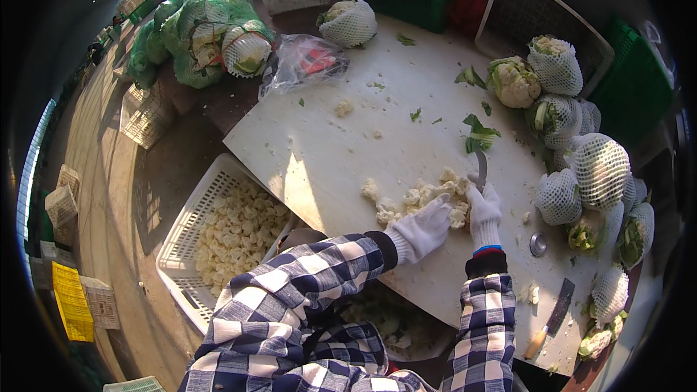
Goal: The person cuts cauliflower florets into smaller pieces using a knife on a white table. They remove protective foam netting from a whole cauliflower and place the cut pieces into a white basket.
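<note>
In my right hand (484, 209), in a white knit glove, is a knife whose curved blade (481, 167) points away from me over the white tabletop (337, 158). My left hand (422, 228), gloved the same way, lies against a pile of cut cauliflower florets (422, 195); whether its fingers grip one is hidden. A loose floret (370, 189) sits at the pile's left end. Just beyond the blade tip lies a green cauliflower leaf (480, 135).
Whole cauliflowers in white foam nets (598, 171) crowd the right side. A cleaver (561, 307) and a round metal lid (538, 244) lie nearer me. At left, a white plastic crate (179, 267) holds florets. Green mesh sacks (196, 32) and a plastic bag (305, 62) sit beyond.
</note>
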### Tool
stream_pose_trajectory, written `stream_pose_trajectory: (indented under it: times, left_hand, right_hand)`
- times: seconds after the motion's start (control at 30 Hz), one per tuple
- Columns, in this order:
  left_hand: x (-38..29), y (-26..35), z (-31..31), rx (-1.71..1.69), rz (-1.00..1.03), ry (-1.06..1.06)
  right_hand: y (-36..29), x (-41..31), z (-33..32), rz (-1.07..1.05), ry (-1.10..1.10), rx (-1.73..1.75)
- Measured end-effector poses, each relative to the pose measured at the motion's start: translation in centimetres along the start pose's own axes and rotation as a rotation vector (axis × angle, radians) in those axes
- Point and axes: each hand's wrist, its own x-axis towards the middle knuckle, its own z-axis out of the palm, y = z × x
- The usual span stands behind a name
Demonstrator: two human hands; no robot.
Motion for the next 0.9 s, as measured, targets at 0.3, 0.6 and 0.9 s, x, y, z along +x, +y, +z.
stream_pose_trajectory:
  times: [0.3,0.6,0.9]
  left_hand:
    - [-4.2,-9.3,-4.2,-0.075,0.058,-0.169]
    - [-4.8,-9.7,-4.5,-0.196,0.058,-0.032]
    - [-5.3,-10.5,-3.2,-0.36,-0.074,-0.011]
  right_hand:
    - [-1.1,1.2,9.1,-0.11,-0.028,-0.087]
    - [-3.2,5.0,10.9,-0.424,-0.12,-0.527]
    - [-4.1,7.6,13.4,-0.105,-0.378,-0.135]
